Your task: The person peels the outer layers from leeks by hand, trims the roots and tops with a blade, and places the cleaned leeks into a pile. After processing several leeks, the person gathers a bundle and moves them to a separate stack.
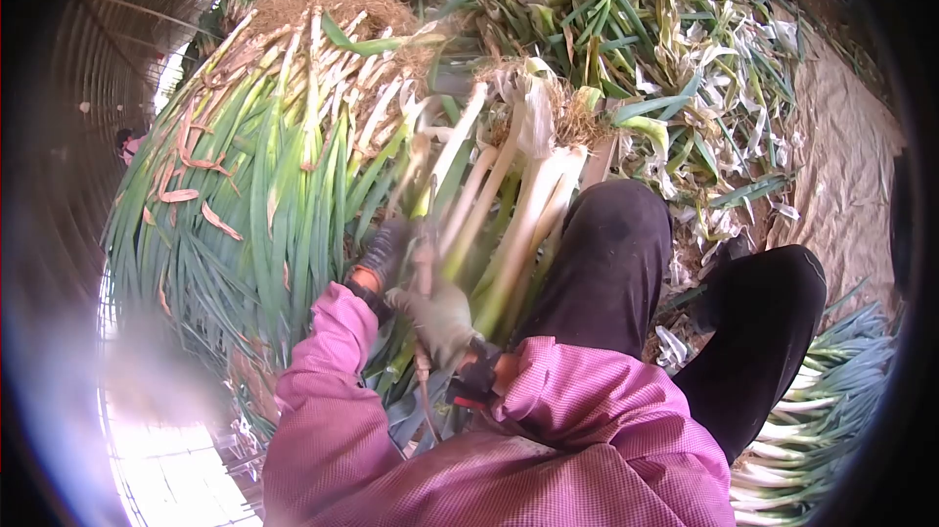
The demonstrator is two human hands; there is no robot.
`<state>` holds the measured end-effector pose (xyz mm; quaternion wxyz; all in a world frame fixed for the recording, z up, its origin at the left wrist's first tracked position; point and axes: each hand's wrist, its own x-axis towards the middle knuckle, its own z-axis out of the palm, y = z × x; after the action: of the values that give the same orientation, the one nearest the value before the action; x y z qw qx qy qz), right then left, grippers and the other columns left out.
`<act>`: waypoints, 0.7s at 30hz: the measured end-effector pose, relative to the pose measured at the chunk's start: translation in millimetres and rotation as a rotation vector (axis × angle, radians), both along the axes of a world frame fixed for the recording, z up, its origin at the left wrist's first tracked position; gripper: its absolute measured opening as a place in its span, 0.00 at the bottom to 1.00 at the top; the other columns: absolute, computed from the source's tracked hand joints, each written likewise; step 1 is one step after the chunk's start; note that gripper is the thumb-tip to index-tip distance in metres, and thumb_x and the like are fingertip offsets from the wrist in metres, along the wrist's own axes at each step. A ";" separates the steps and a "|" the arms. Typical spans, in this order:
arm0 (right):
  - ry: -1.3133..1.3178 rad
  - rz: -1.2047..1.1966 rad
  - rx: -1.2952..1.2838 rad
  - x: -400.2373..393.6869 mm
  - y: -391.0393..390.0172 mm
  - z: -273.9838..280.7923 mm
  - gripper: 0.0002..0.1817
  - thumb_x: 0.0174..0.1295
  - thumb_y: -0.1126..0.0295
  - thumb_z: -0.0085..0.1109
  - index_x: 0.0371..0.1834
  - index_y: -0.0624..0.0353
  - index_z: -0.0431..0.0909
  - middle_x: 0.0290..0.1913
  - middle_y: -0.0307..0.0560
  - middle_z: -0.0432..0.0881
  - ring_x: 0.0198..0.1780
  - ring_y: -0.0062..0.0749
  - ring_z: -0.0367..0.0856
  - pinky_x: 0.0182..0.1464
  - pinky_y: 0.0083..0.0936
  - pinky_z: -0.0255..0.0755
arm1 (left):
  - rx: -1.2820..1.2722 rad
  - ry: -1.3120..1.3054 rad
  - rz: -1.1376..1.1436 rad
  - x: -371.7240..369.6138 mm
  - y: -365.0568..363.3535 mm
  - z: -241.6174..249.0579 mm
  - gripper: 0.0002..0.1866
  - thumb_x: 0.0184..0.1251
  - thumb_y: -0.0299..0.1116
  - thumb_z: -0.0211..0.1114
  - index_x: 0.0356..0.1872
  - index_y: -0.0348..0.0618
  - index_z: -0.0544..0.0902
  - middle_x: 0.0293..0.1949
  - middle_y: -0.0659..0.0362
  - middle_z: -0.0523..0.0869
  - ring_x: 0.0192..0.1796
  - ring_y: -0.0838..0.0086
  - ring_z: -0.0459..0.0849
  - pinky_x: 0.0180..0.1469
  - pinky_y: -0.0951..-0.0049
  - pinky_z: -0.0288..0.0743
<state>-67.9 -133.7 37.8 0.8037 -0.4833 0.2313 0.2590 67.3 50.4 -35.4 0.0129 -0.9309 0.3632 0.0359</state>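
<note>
My left hand point(384, 251), in a dark glove with an orange cuff, is beside the long green onions and smeared by motion; its fingers do not show clearly. My right hand point(442, 320), in a pale glove, is closed around a thin brownish rod-like tool point(423, 363) with a cord or hose trailing from its lower end. Past my hands, thick white-stemmed green onions point(533, 209) lean with their roots away from me, against my knee. A large heap of unpeeled green onions point(293, 155) spreads to the left, roots at the top.
Stripped leaves and papery skins point(675, 67) are piled at the upper right. A row of pale-stemmed onions point(807, 410) lies at the lower right. Brown sheeting point(841, 145) covers the ground on the right. My bent legs point(616, 253) stand beside the onions.
</note>
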 end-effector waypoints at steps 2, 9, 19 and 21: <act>0.011 0.037 0.022 1.1 -6.2 7.3 0.28 0.53 0.55 0.70 0.45 0.68 0.74 0.37 0.58 0.83 0.38 0.45 0.85 0.44 0.35 0.76 | -0.145 0.237 0.107 5.8 14.3 -8.4 0.12 0.57 0.20 0.57 0.42 0.35 0.82 0.36 0.43 0.83 0.41 0.49 0.83 0.43 0.57 0.76; -0.039 -0.209 -0.087 41.7 6.6 -12.0 0.20 0.55 0.67 0.65 0.47 0.68 0.76 0.31 0.49 0.83 0.26 0.31 0.83 0.27 0.26 0.77 | -0.119 0.275 0.135 -4.8 27.7 -19.7 0.13 0.61 0.26 0.56 0.45 0.36 0.82 0.38 0.44 0.85 0.44 0.51 0.84 0.44 0.58 0.76; -0.030 -0.172 -0.151 23.0 3.4 -5.0 0.20 0.54 0.66 0.65 0.49 0.64 0.78 0.38 0.47 0.84 0.39 0.32 0.83 0.43 0.26 0.77 | 0.042 0.132 0.098 -20.1 31.8 -41.9 0.13 0.63 0.29 0.55 0.46 0.36 0.82 0.40 0.44 0.85 0.45 0.52 0.84 0.47 0.58 0.76; -0.019 -0.229 -0.073 23.7 5.8 -5.9 0.22 0.53 0.62 0.67 0.48 0.66 0.78 0.38 0.51 0.84 0.39 0.37 0.84 0.46 0.29 0.76 | 0.067 0.124 0.088 -22.6 31.5 -45.3 0.14 0.64 0.30 0.55 0.46 0.36 0.82 0.40 0.45 0.85 0.45 0.52 0.84 0.47 0.58 0.76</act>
<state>-44.2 -127.9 31.8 0.8120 -0.4850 0.2868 0.1523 44.7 82.0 -80.7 0.0197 -0.9410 0.3207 0.1061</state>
